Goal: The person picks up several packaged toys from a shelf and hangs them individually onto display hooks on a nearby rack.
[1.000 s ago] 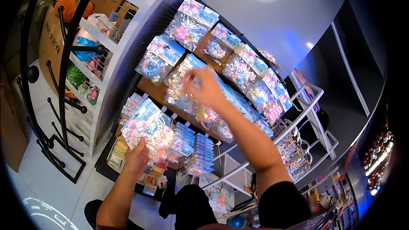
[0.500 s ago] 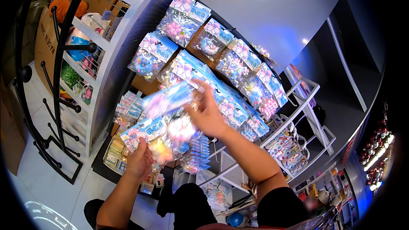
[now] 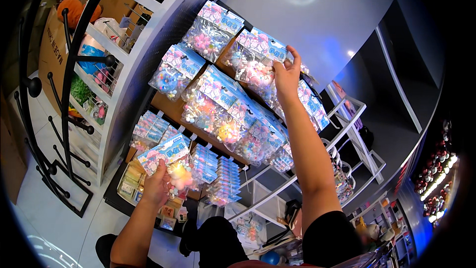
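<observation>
Holds in the left hand (image 3: 156, 187) a clear packet (image 3: 179, 174) with a blue-and-pink header card, low and left of the middle, thumb across its front and fingers behind. Shows through the film of that packet a yellow-and-pink soft shape among pale beads. Reaches up with the right hand (image 3: 287, 77) to the upper row of the display, gripping between thumb and fingers the right edge of a second packet (image 3: 256, 73), pink and white inside, card tilted down to the right. Cannot tell whether already on a hook or only in front of one. Faces, left of this second packet, a hanging packet with a pink flower shape (image 3: 202, 41), and, lower down, a blue ring-shaped piece in a packet (image 3: 169, 77). Has between the two hands a dense slanting row of similar hanging packets (image 3: 210, 100). Keeps narrow blue-carded packets (image 3: 227, 181) just right of the left hand, near small boxes (image 3: 130, 178) in a dark tray. Stands beside a white shelf (image 3: 117, 87) and a black knobbed stand (image 3: 66, 114) at the left.
</observation>
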`<state>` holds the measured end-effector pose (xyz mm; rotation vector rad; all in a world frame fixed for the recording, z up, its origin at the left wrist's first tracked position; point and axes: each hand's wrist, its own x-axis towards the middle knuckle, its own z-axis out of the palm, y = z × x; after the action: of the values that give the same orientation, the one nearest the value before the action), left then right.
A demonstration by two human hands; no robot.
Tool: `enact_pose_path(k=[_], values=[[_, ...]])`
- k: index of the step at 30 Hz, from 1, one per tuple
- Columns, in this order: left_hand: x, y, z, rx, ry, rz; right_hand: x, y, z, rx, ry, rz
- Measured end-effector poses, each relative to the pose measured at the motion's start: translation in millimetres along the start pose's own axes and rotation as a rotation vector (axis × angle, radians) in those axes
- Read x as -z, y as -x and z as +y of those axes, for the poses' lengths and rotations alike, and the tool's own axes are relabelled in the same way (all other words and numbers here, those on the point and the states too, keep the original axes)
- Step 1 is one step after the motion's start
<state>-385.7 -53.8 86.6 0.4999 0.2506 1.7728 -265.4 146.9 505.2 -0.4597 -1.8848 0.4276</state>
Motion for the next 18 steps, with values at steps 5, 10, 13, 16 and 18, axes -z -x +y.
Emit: enact_pose_path(k=[5, 10, 13, 16, 18], values=[[10, -1, -4, 0.011, -0.026, 0.052, -6, 5, 0, -0.179, -0.062, 0.093], [-7, 9, 9, -0.035, 0.012, 0.026, -13, 0, 17, -0.224, -0.054, 0.109], [-24, 14, 15, 0.024, 0.027, 0.088, -6, -12, 44, 0.047, 0.486, 0.043], [-16, 15, 16, -0.009, 0.023, 0.116, -28, -18, 49, -0.167, 0.470, -0.195], [-7, 12, 13, 0.040, -0.006, 0.110, -45, -29, 42, -0.239, 0.571, -0.219]])
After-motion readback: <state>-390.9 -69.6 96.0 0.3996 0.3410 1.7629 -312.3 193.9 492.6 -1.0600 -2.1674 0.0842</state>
